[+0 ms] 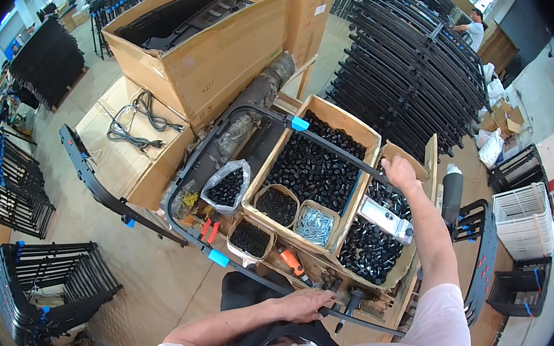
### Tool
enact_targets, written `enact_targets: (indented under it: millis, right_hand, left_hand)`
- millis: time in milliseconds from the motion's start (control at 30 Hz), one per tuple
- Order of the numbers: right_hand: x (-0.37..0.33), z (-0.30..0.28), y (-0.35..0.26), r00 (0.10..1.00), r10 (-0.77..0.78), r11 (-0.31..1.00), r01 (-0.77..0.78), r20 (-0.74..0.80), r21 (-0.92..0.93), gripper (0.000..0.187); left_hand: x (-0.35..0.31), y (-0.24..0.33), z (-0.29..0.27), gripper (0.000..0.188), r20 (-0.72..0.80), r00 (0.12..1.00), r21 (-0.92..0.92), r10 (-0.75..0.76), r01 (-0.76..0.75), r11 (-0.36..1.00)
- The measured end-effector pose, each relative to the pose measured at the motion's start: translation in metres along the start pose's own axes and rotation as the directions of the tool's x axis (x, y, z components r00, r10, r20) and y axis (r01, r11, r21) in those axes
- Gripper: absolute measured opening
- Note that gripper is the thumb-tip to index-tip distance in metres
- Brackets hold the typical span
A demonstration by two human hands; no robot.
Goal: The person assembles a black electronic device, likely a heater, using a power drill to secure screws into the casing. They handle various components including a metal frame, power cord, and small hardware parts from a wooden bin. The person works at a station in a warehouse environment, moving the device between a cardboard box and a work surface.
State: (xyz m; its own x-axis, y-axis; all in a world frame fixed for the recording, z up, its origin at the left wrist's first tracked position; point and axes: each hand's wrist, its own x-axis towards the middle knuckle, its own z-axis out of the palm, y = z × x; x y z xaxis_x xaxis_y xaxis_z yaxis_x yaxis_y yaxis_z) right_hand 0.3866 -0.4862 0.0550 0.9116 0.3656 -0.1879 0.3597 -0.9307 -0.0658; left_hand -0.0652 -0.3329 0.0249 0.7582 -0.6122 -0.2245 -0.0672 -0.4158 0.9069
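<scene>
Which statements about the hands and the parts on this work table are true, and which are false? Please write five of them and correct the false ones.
1. The left hand is at the near rail of the black tubular frame. True.
2. The right hand is inside the clear plastic bag. False: it is over the far end of the right-hand box of black parts.
3. The silver screws are in a small container within the large cardboard box. True.
4. The red-handled tool lies to the right of the orange tool. False: it lies to the left.
5. The tape pieces on the frame are yellow. False: they are blue.
</scene>
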Motion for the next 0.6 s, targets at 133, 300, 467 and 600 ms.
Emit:
enact_targets:
  millis: [133, 300, 467, 600]
  right_hand:
    - [-0.011, 0.005, -0.014, 0.995, -0.041, 0.997, 0.036, -0.088, -0.064, 0.063]
    - [-0.018, -0.015, -0.024, 0.997, 0.022, 0.985, -0.035, -0.079, -0.168, 0.066]
    - [-0.025, -0.044, -0.049, 0.914, 0.065, 0.951, 0.064, 0.4, -0.302, 0.048]
    - [-0.025, -0.03, -0.035, 0.994, -0.102, 0.966, 0.089, -0.045, -0.241, 0.038]
  left_hand:
    - [-0.013, -0.02, 0.003, 0.05, -0.086, 0.974, 0.214, 0.21, -0.187, 0.959]
    - [-0.018, -0.016, -0.005, 0.05, 0.019, 0.984, 0.185, 0.176, -0.176, 0.967]
    - [-0.012, -0.034, 0.006, 0.053, -0.043, 0.973, 0.161, 0.226, -0.217, 0.963]
    - [-0.006, -0.039, 0.009, 0.053, -0.035, 0.978, 0.185, 0.206, -0.196, 0.963]
